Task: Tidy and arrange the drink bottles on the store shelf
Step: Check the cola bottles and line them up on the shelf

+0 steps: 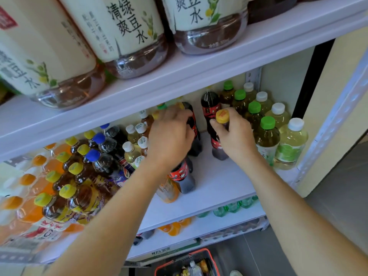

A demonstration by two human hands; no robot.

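Fingers (238, 118) of the right hand (236, 138) pinch a yellow-capped bottle (222, 116) by its neck, the left hand (171, 136) curls over a dark bottle (194, 127), apparently to align both on the shelf (219, 182)

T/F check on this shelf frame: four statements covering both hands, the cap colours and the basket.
1. The right hand holds the yellow-capped dark plastic bottle just under its cap. True.
2. The left hand hangs free, touching nothing. False: its fingers curl over a dark red-labelled plastic bottle.
3. The green-capped plastic bottles stand left of both hands. False: they stand to the right, beside the white-capped pale plastic bottles.
4. A red-rimmed basket sits below the shelves. True.
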